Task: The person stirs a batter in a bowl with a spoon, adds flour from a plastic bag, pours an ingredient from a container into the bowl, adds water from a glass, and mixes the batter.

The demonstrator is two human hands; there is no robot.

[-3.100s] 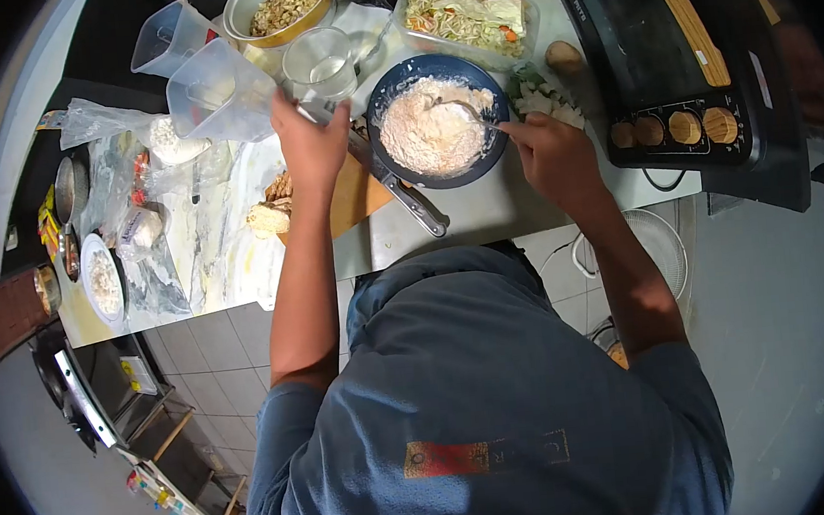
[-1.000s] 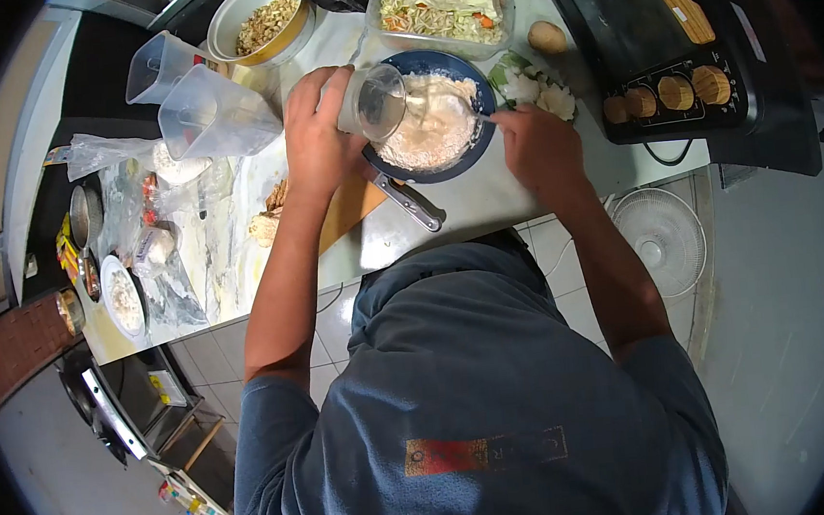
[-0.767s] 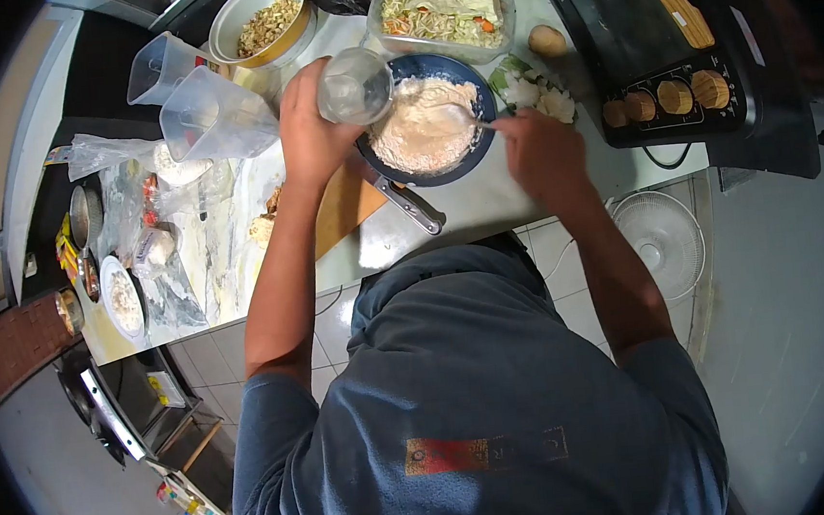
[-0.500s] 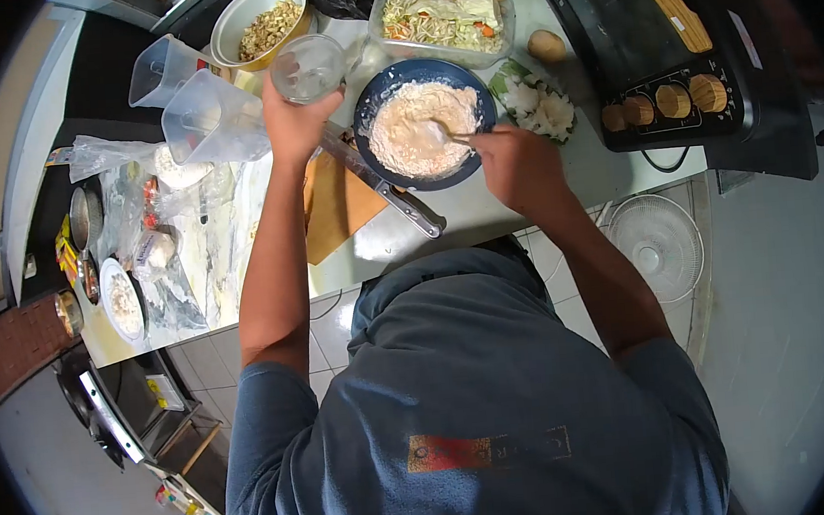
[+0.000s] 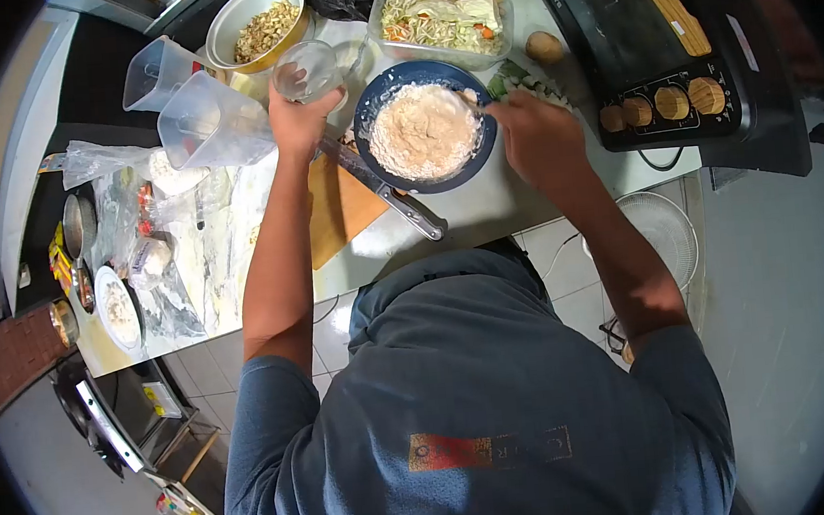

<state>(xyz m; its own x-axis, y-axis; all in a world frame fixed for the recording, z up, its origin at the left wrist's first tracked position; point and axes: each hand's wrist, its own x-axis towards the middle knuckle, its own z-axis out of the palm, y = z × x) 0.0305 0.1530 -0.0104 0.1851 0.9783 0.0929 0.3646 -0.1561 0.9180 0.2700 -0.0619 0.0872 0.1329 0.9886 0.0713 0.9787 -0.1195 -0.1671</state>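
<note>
- Inside the blue bowl [image 5: 370, 96], a pale, lumpy flour-like mixture [image 5: 426, 132] covers the bottom and clings to the sides; the bowl sits upright on the counter [image 5: 486, 211] in front of the person.
- At the right side of the blue bowl, the right hand [image 5: 540, 139] is narrowed in a pinch on the handle of a spoon [image 5: 464, 104], whose head rests against the mixture near the rim.
- Left of the blue bowl, the left hand [image 5: 299, 121] curls around a clear cup [image 5: 306, 72], held apart from the bowl; whether the cup contains anything cannot be told.
- Along the near left side of the blue bowl, a large knife [image 5: 409, 211] lies partly over an orange-brown board [image 5: 343, 214], its handle angled toward the person.
- Just beyond the blue bowl, a clear tub [image 5: 508, 42] holds shredded vegetables [image 5: 432, 19] with orange bits.
- Beyond the blue bowl to the right, a round brown item [image 5: 544, 48] rests near green leaves [image 5: 506, 78], which the right hand partly hides.
- Well to the right of the blue bowl, a black appliance [image 5: 597, 25] carries four wooden knobs [image 5: 671, 102] in a row.
- Farther to the left of the blue bowl stand two clear plastic containers [image 5: 208, 128], with a white and yellow bowl [image 5: 221, 42] of chopped pieces [image 5: 266, 32] beyond them.
- Far to the left of the blue bowl, a white oval plate [image 5: 108, 325] lies near the counter's edge.
</note>
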